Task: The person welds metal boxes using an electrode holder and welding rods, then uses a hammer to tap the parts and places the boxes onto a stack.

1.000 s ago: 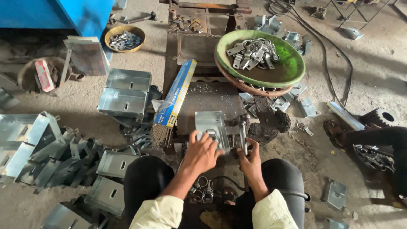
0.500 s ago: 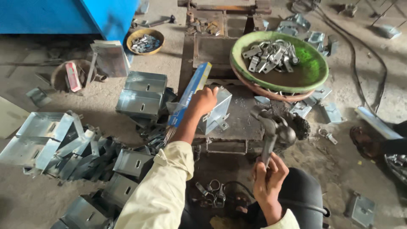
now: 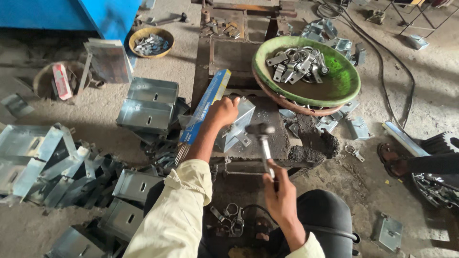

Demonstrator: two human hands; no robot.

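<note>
Grey metal box [image 3: 236, 125] under gripping left hand [image 3: 223, 111] (right hand [image 3: 281, 197] fisted around hammer [image 3: 262, 139]).

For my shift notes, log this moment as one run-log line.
left hand: holds metal box on work block | right hand: grips hammer, head above box | green bowl: metal clamps

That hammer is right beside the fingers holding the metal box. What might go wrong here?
The left hand steadies the folded grey sheet-metal box close to the head of the metal hammer that the right hand grips, so a stray blow might hit fingers. The box's thin edges might also cut bare skin.
</note>
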